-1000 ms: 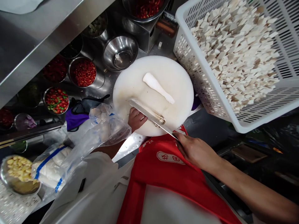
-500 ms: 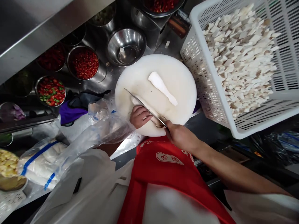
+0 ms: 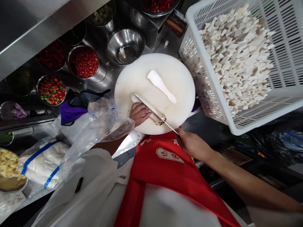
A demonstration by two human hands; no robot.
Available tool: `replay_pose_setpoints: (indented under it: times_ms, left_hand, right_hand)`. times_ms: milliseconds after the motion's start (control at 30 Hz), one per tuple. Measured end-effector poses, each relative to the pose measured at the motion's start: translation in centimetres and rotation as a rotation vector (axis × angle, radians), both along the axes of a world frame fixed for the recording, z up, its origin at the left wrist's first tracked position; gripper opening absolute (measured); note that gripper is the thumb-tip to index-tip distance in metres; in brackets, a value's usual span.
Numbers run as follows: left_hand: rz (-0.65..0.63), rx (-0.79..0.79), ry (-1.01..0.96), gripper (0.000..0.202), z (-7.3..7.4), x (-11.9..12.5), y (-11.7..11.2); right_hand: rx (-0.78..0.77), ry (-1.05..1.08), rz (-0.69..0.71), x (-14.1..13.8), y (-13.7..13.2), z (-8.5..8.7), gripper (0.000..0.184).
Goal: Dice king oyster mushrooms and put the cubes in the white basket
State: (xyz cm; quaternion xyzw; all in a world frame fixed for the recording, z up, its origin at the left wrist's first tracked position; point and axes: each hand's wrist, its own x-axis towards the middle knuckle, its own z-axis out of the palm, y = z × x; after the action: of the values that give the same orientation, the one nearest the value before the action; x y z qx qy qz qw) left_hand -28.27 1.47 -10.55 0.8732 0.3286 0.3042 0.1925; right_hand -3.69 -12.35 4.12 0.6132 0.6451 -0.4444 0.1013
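On the round white cutting board (image 3: 125, 75), my left hand (image 3: 139, 114) has its fingers curled over a king oyster mushroom (image 3: 159, 119) with a brownish end. My right hand (image 3: 193, 143) grips the handle of a kitchen knife (image 3: 169, 126) just past the board's near edge. The blade lies lengthwise along the mushroom, close beside my left fingertips; how deep it sits is hard to make out. Farther back on the board rests a long white piece of mushroom (image 3: 161, 85), apart from both hands.
A white plastic basket (image 3: 233, 126) of diced white pieces stands at the right. Behind the board is a steel bowl (image 3: 113, 47); containers of chopped red chilies (image 3: 84, 63) stand at the left. A plastic bag (image 3: 42, 164) with white contents lies near my left forearm.
My right hand has drawn the knife back toward me and to the right along the mushroom. My left hand keeps its hold. The whole view has shifted slightly.
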Motion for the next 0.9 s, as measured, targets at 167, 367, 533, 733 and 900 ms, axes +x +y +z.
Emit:
replay_pose_setpoints:
  times_ms: [167,367,533,733,900]
  left_hand:
    - [-0.005,-0.009,-0.005,0.014,0.6,-0.1,-0.1]
    - [0.025,0.03,0.062,0.019,0.9,-0.6,-0.6]
    - [0.066,0.055,0.059,0.017,0.6,-0.8,-0.8]
    - [0.056,0.057,0.059,0.015,0.5,-0.9,-0.8]
    - [0.012,0.044,0.049,0.014,0.3,-0.8,-0.7]
  right_hand:
    - [0.035,-0.025,0.035,-0.4,-0.4,-3.2,0.027]
    - [0.128,0.003,0.048,-0.1,0.0,0.4,0.027]
    - [0.184,0.019,0.027,-0.3,-0.7,2.8,0.031]
    - [0.159,0.019,0.058,-0.9,-0.1,2.9,0.029]
    - [0.126,0.054,0.023,-0.8,0.1,3.4,0.028]
